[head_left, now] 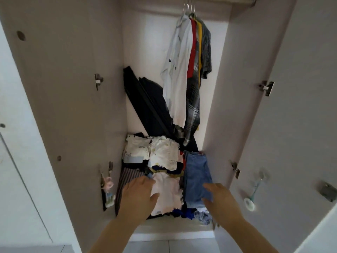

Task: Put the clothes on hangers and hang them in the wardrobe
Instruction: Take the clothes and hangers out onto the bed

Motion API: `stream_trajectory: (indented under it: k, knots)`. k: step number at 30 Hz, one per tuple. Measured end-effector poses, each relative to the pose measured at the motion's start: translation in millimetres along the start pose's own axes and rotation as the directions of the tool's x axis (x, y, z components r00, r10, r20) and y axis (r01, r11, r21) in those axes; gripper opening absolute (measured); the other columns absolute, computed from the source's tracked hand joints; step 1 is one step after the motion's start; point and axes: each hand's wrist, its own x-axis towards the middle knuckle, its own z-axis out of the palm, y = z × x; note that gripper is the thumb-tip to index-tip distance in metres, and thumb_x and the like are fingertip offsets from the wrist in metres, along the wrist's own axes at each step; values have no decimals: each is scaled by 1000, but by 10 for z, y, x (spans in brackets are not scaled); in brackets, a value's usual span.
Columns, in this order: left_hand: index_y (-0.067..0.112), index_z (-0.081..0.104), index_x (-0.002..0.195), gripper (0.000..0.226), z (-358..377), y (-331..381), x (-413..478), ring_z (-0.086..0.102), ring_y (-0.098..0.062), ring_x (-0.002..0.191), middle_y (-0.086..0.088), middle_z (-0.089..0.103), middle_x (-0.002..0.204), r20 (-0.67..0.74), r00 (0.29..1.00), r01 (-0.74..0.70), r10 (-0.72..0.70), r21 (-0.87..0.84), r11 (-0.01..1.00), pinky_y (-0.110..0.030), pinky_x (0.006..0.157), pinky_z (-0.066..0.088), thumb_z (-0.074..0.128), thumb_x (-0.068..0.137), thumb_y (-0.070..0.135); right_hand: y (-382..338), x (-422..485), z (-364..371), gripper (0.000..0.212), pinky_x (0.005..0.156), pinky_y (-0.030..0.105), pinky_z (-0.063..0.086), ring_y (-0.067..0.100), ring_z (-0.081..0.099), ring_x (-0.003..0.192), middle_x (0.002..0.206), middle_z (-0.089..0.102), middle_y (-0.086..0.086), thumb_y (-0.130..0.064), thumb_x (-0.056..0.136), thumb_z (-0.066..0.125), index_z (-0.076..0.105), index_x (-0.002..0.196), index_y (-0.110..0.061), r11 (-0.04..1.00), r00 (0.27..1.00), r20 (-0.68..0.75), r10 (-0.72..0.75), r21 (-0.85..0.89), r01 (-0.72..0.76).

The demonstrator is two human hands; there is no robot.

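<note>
Both hands down in the clothes pile (164,161) at the wardrobe bottom.
Left hand (138,196): fingers (144,181) spread and straight, lying across striped cloth (127,178) and a white garment (167,194). Right hand (221,199): fingers straight on folded denim (197,176), thumb out sideways. Pile covers the wardrobe floor (173,225), folded and loose mixed. Dark flat case (145,99) leans on the back wall behind it. Shirts on wire hangers (189,6) upper right: white (179,70), red (192,52), yellow, grey check (206,52). Rail (237,0) cut off by top edge. Both doors open, hinges showing. Teal item (252,196) hanging on right door (291,106), too blurred to identify. Pastel object (108,190) low on left door (63,88), unclear. Tile floor (169,245) at bottom edge.
</note>
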Motion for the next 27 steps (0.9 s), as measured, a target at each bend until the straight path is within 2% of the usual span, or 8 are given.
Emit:
stream_trajectory:
  k: [4, 6, 9, 12, 18, 21, 24, 27]
  knots:
    - [23, 56, 121, 36, -94, -126, 763, 49, -16, 112, 4, 54, 123, -108, 994, -17, 7, -96, 995, -27, 95, 38, 52, 89, 39, -165, 858, -146, 36, 92, 20, 39, 17, 49, 113, 122, 56, 2, -25, 92, 52, 51, 128, -19, 993, 996, -18, -86, -81, 84]
    - [23, 54, 124, 39, -170, -175, 1150, 48, -14, 115, 4, 53, 125, -147, 989, -37, 18, -127, 991, -27, 98, 36, 53, 90, 40, -269, 1275, -274, 28, 87, 20, 41, 16, 52, 106, 114, 59, 2, -23, 92, 49, 56, 119, -18, 984, 987, -45, -152, -103, 147]
    - [21, 52, 127, 41, -333, -210, 1757, 47, -15, 117, 3, 51, 128, -193, 981, -48, 10, -194, 980, -29, 100, 35, 54, 90, 37, -480, 1910, -550, 33, 91, 24, 42, 19, 51, 109, 117, 56, 4, -20, 93, 50, 54, 126, -17, 975, 967, -122, -223, -53, 218]
    - [19, 52, 128, 42, -545, -184, 2288, 47, -16, 117, 1, 52, 128, -273, 962, -77, 8, -242, 967, -28, 100, 36, 57, 88, 34, -741, 2467, -892, 44, 98, 24, 35, 20, 44, 119, 130, 51, 5, -24, 92, 54, 46, 135, -19, 958, 932, -222, -286, -61, 279]
    - [25, 47, 133, 48, -1052, -37, 3523, 41, -17, 123, 3, 48, 134, -472, 881, -65, -27, -177, 982, -27, 99, 29, 55, 88, 41, -1237, 3779, -1646, 45, 94, 26, 33, 22, 41, 118, 130, 49, 6, -25, 93, 52, 44, 136, -18, 850, 761, -379, -526, -217, 479]
    - [24, 45, 134, 48, -1329, 92, 4101, 39, -16, 125, 2, 47, 135, -552, 831, -82, -64, -235, 968, -31, 104, 30, 55, 89, 38, -1464, 4380, -2046, 44, 93, 29, 36, 23, 43, 116, 130, 49, 8, -23, 93, 50, 43, 136, -16, 786, 661, -426, -618, -300, 541]
    - [23, 44, 134, 48, -1567, 228, 4609, 39, -13, 124, 3, 46, 136, -608, 790, -130, -79, -292, 948, -36, 106, 33, 55, 90, 35, -1682, 4920, -2416, 40, 92, 32, 39, 25, 43, 114, 127, 48, 10, -18, 92, 50, 46, 132, -13, 745, 590, -455, -667, -411, 526]
    - [24, 43, 135, 48, -1698, 295, 5004, 38, -12, 126, 4, 44, 137, -657, 751, -152, -66, -270, 951, -35, 106, 32, 54, 90, 36, -1876, 5378, -2699, 37, 90, 34, 38, 28, 43, 112, 123, 45, 11, -16, 89, 52, 46, 125, -8, 726, 586, -449, -674, -546, 418]
